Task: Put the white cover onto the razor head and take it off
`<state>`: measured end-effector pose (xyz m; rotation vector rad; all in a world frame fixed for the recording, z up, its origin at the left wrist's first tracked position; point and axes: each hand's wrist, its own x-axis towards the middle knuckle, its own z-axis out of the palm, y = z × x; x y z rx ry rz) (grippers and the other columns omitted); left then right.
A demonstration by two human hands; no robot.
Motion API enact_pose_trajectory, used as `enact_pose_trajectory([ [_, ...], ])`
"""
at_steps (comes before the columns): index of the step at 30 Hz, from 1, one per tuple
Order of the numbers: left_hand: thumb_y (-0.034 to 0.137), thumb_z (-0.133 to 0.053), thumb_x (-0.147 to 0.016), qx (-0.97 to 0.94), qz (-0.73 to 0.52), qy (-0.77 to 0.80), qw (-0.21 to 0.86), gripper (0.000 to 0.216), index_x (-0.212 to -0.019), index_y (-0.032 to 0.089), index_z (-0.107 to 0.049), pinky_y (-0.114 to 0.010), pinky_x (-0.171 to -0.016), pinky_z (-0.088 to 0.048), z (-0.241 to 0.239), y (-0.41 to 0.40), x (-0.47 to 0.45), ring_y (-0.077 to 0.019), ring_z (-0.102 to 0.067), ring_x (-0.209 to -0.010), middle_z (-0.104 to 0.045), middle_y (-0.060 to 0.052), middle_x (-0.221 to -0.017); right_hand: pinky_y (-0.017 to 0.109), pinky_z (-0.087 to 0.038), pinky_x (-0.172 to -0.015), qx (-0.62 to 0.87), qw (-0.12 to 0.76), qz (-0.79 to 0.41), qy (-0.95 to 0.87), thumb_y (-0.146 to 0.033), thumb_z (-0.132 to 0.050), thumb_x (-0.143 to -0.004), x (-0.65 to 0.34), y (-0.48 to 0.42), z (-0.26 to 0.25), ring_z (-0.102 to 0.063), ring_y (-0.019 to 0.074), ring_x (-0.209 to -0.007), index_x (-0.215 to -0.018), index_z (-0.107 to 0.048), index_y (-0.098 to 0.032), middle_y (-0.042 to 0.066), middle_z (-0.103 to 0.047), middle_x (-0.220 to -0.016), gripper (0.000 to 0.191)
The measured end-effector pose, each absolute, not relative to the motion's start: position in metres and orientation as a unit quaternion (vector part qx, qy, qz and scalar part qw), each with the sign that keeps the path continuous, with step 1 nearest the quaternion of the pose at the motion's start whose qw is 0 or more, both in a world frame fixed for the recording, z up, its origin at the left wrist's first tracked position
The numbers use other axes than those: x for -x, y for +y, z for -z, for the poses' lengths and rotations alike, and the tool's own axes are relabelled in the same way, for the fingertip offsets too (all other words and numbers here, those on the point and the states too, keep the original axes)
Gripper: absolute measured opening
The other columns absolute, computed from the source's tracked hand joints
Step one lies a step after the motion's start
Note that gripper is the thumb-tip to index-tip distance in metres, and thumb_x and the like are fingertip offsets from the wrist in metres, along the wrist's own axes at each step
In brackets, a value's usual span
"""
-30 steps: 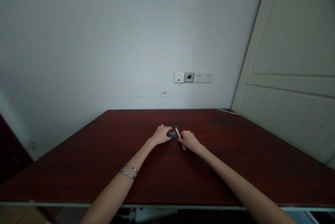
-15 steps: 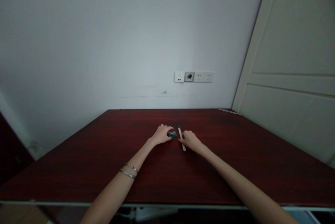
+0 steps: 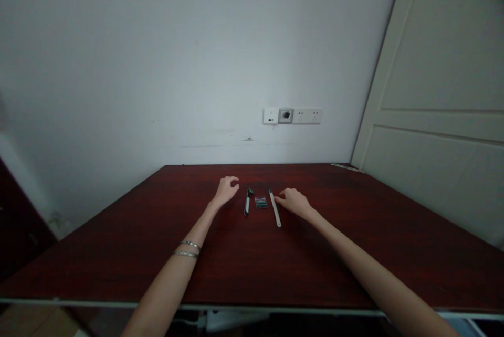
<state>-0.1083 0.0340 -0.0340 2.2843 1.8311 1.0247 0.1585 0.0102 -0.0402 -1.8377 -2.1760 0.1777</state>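
Observation:
My left hand (image 3: 227,190) hovers with its fingers apart, holding nothing, to the left of a razor (image 3: 247,204). The razor has a pale grip, dark ends and a green-tinted head pointing away from me. Beside it sits a small clear case (image 3: 261,202) with dark green contents, perhaps blades. To the right lies a slim white stick-like tool (image 3: 274,209) with a dark tip at the far end and a hole at the near end. My right hand (image 3: 293,201) is just right of this tool, empty, its fingers loosely curved and apart.
The dark red wooden table (image 3: 189,274) runs back to a white wall with a row of sockets (image 3: 299,116). A pale cabinet door (image 3: 441,116) rises on the right. A thin flat strip (image 3: 346,168) lies in the back right corner.
My left hand has moved left and away from the clear case, uncovering the razor. My right hand has let go of the white tool and shifted slightly right.

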Motion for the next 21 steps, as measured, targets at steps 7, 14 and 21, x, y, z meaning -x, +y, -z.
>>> enact_pose_trajectory([
  [7,0.039,-0.045,-0.082,-0.680,-0.148,0.716,-0.049,0.047,-0.122,0.015,-0.049,-0.041,-0.091,-0.037,0.054,0.035,0.135,-0.0321,-0.045,-0.116,-0.051,-0.018,-0.124,0.032,-0.043,-0.082,0.646,0.164,0.038,-0.744,-0.031,-0.037,-0.089,-0.182,0.038,0.052,-0.051,0.0259,-0.107,-0.112,-0.061,-0.017,0.015,-0.053,-0.119,0.036],
  [14,0.049,-0.030,-0.087,-0.664,-0.094,0.738,-0.075,0.059,-0.135,0.015,-0.036,-0.053,-0.101,-0.020,0.066,0.041,0.147,-0.0409,-0.019,-0.132,-0.027,-0.023,-0.143,0.041,-0.036,-0.094,0.650,0.166,0.038,-0.740,-0.033,-0.036,-0.089,-0.206,0.055,0.079,-0.036,0.0292,-0.123,-0.129,-0.048,-0.015,0.014,-0.039,-0.138,0.045],
  [21,0.057,-0.022,-0.085,-0.656,-0.094,0.748,-0.026,0.069,-0.140,0.015,-0.028,-0.056,-0.102,-0.017,0.077,0.049,0.151,-0.0416,-0.014,-0.133,-0.022,-0.021,-0.145,0.035,-0.033,-0.098,0.649,0.164,0.027,-0.743,-0.032,-0.037,-0.088,-0.207,0.056,0.080,-0.043,0.0240,-0.121,-0.123,-0.054,-0.012,0.014,-0.051,-0.129,0.044],
])
